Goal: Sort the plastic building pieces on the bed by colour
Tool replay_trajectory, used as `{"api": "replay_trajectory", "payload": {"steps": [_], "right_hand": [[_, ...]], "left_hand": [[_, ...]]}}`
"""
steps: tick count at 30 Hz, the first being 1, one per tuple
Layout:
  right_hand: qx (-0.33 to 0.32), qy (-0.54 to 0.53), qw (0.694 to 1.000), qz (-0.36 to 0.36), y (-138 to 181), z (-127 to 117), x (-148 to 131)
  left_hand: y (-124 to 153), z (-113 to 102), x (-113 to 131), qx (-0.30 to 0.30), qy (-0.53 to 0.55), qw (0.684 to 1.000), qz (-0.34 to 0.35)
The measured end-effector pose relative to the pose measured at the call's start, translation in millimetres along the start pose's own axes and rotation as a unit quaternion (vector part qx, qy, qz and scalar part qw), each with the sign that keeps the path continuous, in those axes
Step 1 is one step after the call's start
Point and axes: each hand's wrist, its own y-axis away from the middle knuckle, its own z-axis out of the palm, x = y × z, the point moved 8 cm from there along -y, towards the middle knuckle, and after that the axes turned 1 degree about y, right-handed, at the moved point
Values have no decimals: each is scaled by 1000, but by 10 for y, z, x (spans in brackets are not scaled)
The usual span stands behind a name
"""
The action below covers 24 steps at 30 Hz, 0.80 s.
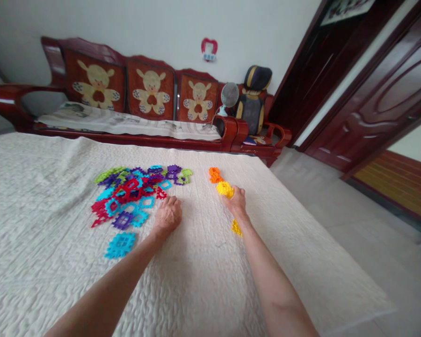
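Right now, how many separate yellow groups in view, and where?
2. A yellow stack at the right hand, beside the orange pieces; a smaller yellow group against the right forearm, partly hidden. More may lie under the arm.

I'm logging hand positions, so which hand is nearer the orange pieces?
Right. The right hand holds yellow pieces just below and right of the orange pieces in the picture; the left hand is farther off, to their left, beside the multicoloured pile.
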Motion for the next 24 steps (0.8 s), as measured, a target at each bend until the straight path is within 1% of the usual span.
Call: {"api": "replay_trajectory", "payload": {"steps": [4, 6, 9, 12, 14, 15, 17, 18, 20, 21, 24], "right_hand": [[2, 1, 1000, 3, -20, 27, 3], [9, -3, 1000, 5, -17, 3, 6], [23, -12, 1000, 5, 24, -107, 38], [23, -17, 1000, 13, 127, -281, 156], [-6, -15, 999, 36, 239, -387, 293], [-30, -15, 998, 49, 311, -427, 367], [-95, -24, 993, 65, 480, -477, 484], [-130, -34, 989, 61, 573, -491, 509], [-188, -55, 980, 25, 754, -523, 485], [-206, -60, 977, -1, 834, -546, 450], [-219, -45, 973, -53, 1006, -623, 362]], "left_hand": [[2, -5, 8, 6, 2, 1000, 4], [2, -17, 13, 6, 1, 1000, 4], [-1, -32, 12, 0, -3, 1000, -1], [-5, -34, 15, -5, 2, 1000, 3], [-8, -32, 8, 1, 7, 1000, 5], [-8, -29, 1, 5, 9, 1000, 4], [-10, -16, -11, 12, 13, 1000, 4], [-12, -9, -14, 14, 16, 1000, 6], [-17, -3, -16, 17, 19, 1000, 11], [-21, -4, -15, 18, 20, 1000, 12], [-33, -15, -3, 13, 15, 1000, 16]]}}
